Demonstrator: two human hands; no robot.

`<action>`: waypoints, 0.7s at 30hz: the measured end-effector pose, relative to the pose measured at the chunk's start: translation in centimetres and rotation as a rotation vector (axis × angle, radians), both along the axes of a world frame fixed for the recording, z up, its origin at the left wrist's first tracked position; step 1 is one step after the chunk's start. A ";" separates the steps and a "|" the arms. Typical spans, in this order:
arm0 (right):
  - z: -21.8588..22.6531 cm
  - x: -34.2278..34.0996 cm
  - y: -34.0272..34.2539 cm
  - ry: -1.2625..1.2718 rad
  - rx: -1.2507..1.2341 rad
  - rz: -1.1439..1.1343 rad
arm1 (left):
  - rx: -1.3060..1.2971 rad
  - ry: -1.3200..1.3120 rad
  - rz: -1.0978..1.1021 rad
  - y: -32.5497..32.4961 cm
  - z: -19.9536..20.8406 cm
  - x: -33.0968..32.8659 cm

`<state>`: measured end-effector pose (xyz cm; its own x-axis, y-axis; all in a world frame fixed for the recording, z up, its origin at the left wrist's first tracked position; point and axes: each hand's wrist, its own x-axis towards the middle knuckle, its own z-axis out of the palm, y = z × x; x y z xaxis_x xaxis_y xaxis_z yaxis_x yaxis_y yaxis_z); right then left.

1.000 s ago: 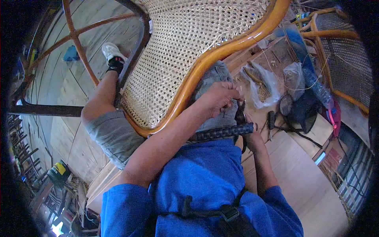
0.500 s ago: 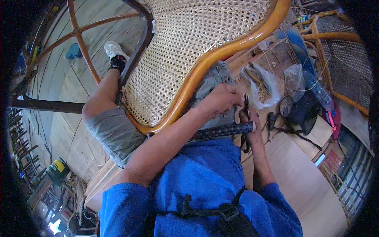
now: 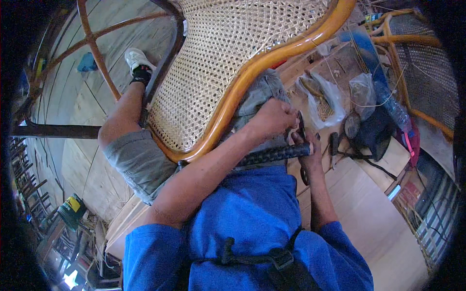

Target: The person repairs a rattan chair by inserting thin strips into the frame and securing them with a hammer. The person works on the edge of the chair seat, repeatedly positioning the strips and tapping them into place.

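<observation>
A rattan chair frame [image 3: 272,58] with a woven cane panel [image 3: 218,63] leans across my lap. My left hand [image 3: 273,119] is closed just below the frame's rim, its fingers pinched on a thin dark tool [image 3: 302,127]. My right hand [image 3: 309,154] sits right beside it, gripping the end of a dark textured rod [image 3: 272,155] that lies across my blue shirt. The two hands touch. What the dark tool's tip works on is hidden by my fingers.
A wooden bench [image 3: 369,218] at my right carries clear plastic bags [image 3: 325,97], a dark pouch [image 3: 374,131], a plastic bottle [image 3: 393,109] and small tools. Another rattan chair [image 3: 412,63] stands at the far right. My leg and white shoe [image 3: 136,58] stretch over the plank floor.
My left hand and the thin dark tool have shifted slightly right, closer to my right hand. The rod and chair frame stay where they were.
</observation>
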<state>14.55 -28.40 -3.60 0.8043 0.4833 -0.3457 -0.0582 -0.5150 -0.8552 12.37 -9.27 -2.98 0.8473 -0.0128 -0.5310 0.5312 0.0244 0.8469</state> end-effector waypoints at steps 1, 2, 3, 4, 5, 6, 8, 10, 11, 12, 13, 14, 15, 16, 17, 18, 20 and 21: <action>-0.7 0.0 -0.7 0.040 -0.028 -0.048 | 0.000 -0.001 0.030 -0.1 -0.2 -0.1; -1.3 -0.2 -1.5 0.083 -0.057 -0.099 | -0.001 -0.003 0.061 -0.2 -0.3 -0.1; -1.9 -0.3 -2.1 0.074 -0.109 -0.124 | -0.067 0.031 0.063 -0.1 -0.1 0.0; -2.5 -0.5 -2.8 0.065 -0.160 -0.147 | -0.133 0.064 0.067 0.2 0.3 -0.1; -3.6 -0.5 -4.2 0.060 -0.168 -0.154 | -0.200 0.095 0.070 0.4 0.6 -0.1; -4.0 -0.5 -4.4 0.066 -0.167 -0.153 | -0.291 0.085 0.094 0.5 0.3 -0.3; -3.9 -0.3 -5.0 -0.431 -0.246 0.031 | -0.472 0.059 0.144 0.6 -0.7 -0.7; 0.8 2.2 -3.0 -0.296 -0.263 -0.089 | -0.530 0.148 0.114 1.5 0.4 -1.1; 2.8 3.3 -2.0 -0.233 -0.276 -0.149 | -0.564 0.187 0.096 1.9 1.1 -1.3; 4.1 3.8 -1.0 -0.170 -0.200 -0.169 | -0.582 0.175 0.082 2.2 1.6 -1.3; 5.1 4.1 0.0 -0.103 -0.122 -0.186 | -0.598 0.165 0.070 2.5 2.1 -1.5; 5.8 4.1 1.0 -0.035 -0.045 -0.203 | -0.614 0.155 0.059 2.7 2.4 -1.6; 6.4 4.2 2.0 0.081 0.037 -0.139 | -0.677 0.135 0.077 2.6 1.8 -1.7; 6.8 4.1 3.0 0.200 0.117 -0.078 | -0.742 0.116 0.092 2.2 0.8 -1.8; 7.1 4.0 4.0 0.321 0.195 -0.016 | -0.807 0.098 0.107 2.0 -0.1 -1.9; 7.2 4.0 4.8 0.310 0.079 -0.076 | -0.808 0.087 0.108 2.1 -0.1 -1.9; 6.5 4.4 5.1 0.309 0.126 -0.046 | -0.810 0.067 0.108 2.5 0.0 -2.0; 6.1 4.6 5.2 0.309 0.152 -0.032 | -0.798 0.063 0.114 2.5 0.2 -2.0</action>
